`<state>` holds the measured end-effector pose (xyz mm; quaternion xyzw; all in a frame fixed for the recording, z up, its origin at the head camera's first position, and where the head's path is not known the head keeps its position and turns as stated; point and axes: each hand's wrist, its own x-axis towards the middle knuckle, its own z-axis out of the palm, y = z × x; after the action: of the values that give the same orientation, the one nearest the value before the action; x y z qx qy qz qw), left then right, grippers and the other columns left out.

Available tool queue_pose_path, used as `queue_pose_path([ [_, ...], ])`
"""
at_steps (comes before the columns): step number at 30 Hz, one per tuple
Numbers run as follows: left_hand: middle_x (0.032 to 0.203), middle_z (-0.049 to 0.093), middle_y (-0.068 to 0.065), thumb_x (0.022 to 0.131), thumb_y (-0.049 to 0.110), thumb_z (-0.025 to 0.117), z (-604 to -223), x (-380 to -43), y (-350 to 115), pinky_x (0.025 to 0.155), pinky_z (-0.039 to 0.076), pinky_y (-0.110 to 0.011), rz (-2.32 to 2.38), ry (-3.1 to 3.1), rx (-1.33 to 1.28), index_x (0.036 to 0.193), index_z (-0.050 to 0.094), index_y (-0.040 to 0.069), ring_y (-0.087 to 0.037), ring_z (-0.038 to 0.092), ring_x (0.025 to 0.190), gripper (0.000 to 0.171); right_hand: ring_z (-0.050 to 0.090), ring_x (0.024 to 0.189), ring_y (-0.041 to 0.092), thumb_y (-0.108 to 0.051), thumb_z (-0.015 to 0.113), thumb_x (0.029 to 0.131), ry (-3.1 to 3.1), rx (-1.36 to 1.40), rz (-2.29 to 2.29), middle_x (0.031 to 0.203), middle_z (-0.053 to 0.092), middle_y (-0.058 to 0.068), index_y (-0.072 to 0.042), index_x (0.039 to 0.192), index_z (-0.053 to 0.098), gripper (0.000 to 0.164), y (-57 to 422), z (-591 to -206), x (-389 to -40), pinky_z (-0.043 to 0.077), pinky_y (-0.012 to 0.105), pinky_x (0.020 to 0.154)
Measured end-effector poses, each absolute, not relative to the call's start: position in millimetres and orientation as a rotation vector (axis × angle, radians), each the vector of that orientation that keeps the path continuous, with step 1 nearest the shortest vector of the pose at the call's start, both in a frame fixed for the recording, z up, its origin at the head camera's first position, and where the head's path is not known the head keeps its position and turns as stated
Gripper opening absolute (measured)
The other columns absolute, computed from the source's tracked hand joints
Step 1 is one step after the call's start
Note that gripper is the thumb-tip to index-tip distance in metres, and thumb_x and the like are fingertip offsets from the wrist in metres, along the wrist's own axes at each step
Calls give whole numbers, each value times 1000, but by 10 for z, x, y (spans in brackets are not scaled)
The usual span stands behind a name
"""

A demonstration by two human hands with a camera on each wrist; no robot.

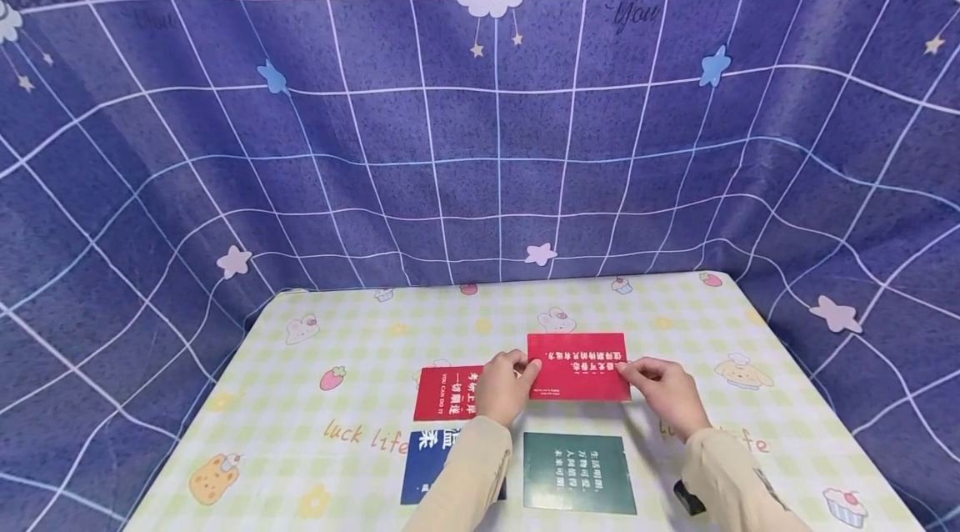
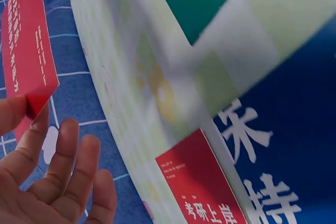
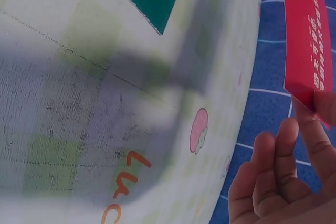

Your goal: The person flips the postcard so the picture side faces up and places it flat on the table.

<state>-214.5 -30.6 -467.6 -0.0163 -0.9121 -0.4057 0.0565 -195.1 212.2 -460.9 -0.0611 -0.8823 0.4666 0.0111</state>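
Observation:
Between both hands a red card [image 1: 577, 386] with white lettering is held above the table. My left hand [image 1: 506, 386] pinches its left edge between thumb and forefinger, the other fingers loosely bent in the left wrist view. At the opposite edge my right hand [image 1: 670, 392] pinches the card the same way. Below lies a green card [image 1: 577, 474] with white text. Another red card [image 1: 438, 394] rests to the left, partly hidden behind the left hand. A blue card [image 1: 423, 469] with large white characters is partly covered by the left forearm.
A green-and-white checked cloth with cartoon prints covers the table [image 1: 300, 382]. Behind and at both sides hangs a purple-blue curtain [image 1: 480, 182] with grid lines and stars. A small black object [image 1: 688, 499] shows by the right sleeve.

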Motion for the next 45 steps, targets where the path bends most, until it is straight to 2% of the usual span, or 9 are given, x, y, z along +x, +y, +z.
queue_pose_path([
  [5, 82, 61, 4, 94, 27, 73, -4677, -2147, -322, 68, 45, -30, -1174, -2809, -68, 95, 74, 11, -10, 50, 72, 16, 60, 92, 25, -27, 69, 97, -2796, -213, 1350, 101, 75, 10, -6, 99, 78, 23, 2078, -4622, -1957, 44, 37, 77],
  [12, 78, 58, 2, 91, 29, 77, -4694, -2175, -313, 71, 46, -35, -971, -2860, -97, 94, 74, 10, -13, 52, 71, 19, 57, 82, 26, -27, 69, 96, -2878, -249, 1204, 100, 72, 15, -5, 101, 77, 24, 2041, -4654, -1990, 41, 34, 69],
  [19, 78, 58, 0, 86, 32, 82, -4775, -2177, -289, 79, 50, -41, -807, -2935, -46, 94, 74, 9, -15, 58, 75, 26, 58, 84, 27, -28, 69, 96, -2951, -304, 1177, 102, 71, 17, -6, 106, 77, 26, 1998, -4688, -2006, 43, 38, 70],
  [25, 73, 56, 1, 85, 33, 82, -4839, -2182, -290, 79, 50, -43, -697, -2951, -66, 82, 70, 11, -16, 58, 75, 26, 59, 82, 25, -28, 69, 96, -2984, -346, 1161, 102, 72, 17, -6, 106, 77, 26, 1971, -4732, -2007, 44, 38, 69],
  [29, 71, 54, 0, 85, 33, 82, -4877, -2176, -289, 78, 50, -43, -639, -2953, -77, 76, 66, 11, -18, 59, 74, 29, 58, 78, 24, -30, 70, 96, -3021, -357, 1110, 93, 71, 12, -6, 104, 77, 26, 1947, -4754, -2011, 43, 36, 64],
  [31, 72, 56, -2, 84, 34, 83, -4891, -2165, -284, 79, 52, -44, -589, -2953, -84, 79, 68, 10, -20, 61, 76, 29, 57, 75, 23, -30, 70, 96, -3047, -363, 1074, 87, 69, 9, -5, 104, 76, 27, 1929, -4764, -2012, 42, 33, 62],
  [37, 86, 64, -9, 84, 37, 82, -4927, -2143, -249, 85, 52, -48, -437, -2975, -68, 100, 76, 6, -25, 63, 88, 36, 54, 67, 20, -26, 72, 95, -3088, -351, 989, 72, 64, 3, 0, 104, 74, 28, 1876, -4790, -2020, 40, 31, 58],
  [41, 91, 66, -9, 85, 39, 81, -4964, -2160, -226, 89, 51, -48, -362, -2972, -61, 104, 77, 7, -26, 63, 91, 37, 55, 67, 21, -25, 72, 95, -3086, -346, 946, 71, 64, 3, 0, 103, 75, 27, 1860, -4805, -2031, 42, 33, 59],
  [45, 94, 67, -10, 87, 41, 78, -4996, -2176, -209, 92, 50, -48, -283, -2973, -50, 103, 77, 8, -26, 63, 94, 37, 57, 74, 24, -26, 71, 95, -3091, -358, 931, 80, 67, 7, 2, 105, 74, 30, 1848, -4839, -2054, 44, 39, 68],
])
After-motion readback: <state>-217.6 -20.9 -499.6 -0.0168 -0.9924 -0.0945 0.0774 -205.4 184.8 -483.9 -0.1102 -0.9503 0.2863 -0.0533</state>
